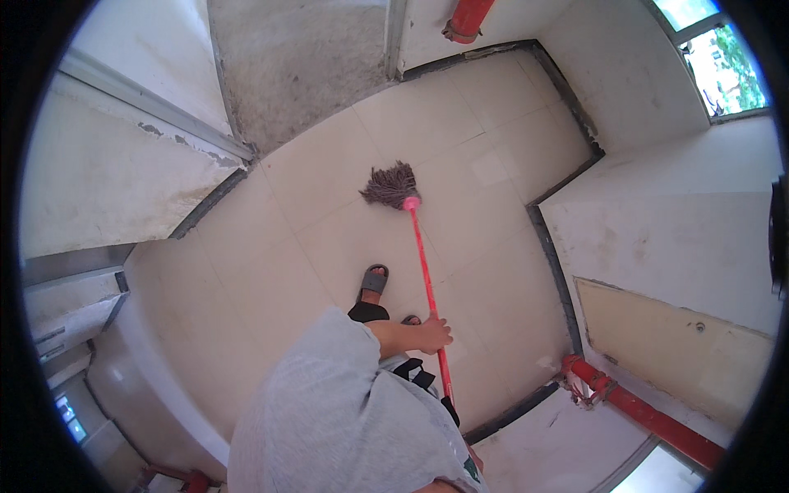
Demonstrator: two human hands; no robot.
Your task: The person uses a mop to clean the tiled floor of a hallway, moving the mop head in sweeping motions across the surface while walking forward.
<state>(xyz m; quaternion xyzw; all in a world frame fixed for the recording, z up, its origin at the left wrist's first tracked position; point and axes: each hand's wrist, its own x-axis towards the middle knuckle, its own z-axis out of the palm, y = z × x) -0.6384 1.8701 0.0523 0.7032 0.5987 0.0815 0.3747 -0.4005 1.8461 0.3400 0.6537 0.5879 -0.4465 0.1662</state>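
My left hand [435,336] is closed around the red handle [424,259] of a string mop. The mop head [392,185], of dark grey-brown strands, lies on the tiled floor ahead of my feet. A pink socket [411,203] joins it to the handle. The handle's upper end runs back beside my grey shirt [345,407], where the shirt and a black strap [414,371] partly hide it. Only a bit of my right arm [437,487] shows at the bottom edge; my right hand is out of view. My sandalled foot [373,280] stands behind the mop head.
Beige tiles [246,271] cover the floor, edged by dark skirting [558,283]. A doorway at the top leads to rough concrete [302,68]. Red pipes [647,410] run at the lower right, and another red pipe [466,21] hangs at the top. A window [721,68] is at the upper right.
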